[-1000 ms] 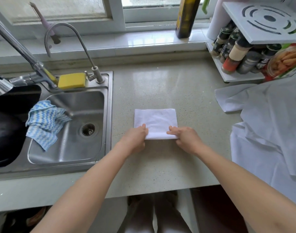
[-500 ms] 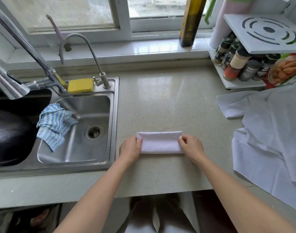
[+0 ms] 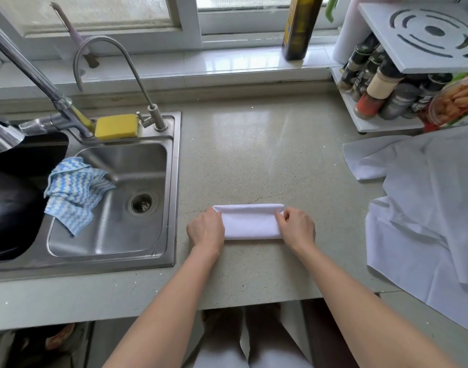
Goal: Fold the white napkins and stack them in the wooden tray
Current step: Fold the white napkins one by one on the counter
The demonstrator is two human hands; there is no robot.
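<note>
Napkin (image 3: 250,221), folded to a narrow white strip, lies on the bench (image 3: 267,144) just right of the sink (image 3: 108,197). Its left end is pinched by the left hand (image 3: 205,229) with curled fingers, its right end by the right hand (image 3: 296,228). For a clean fold, both ends should be carried over together, the edges matched, and the crease pressed flat. One folded napkin is counted; a loose pile of white cloths (image 3: 424,203) lies well right of the sink, its number not countable. No wooden tray is seen.

The folded napkin (image 3: 250,221) lies on the counter (image 3: 267,144), sink (image 3: 108,197) left, unfolded napkins (image 3: 424,208) right.
</note>
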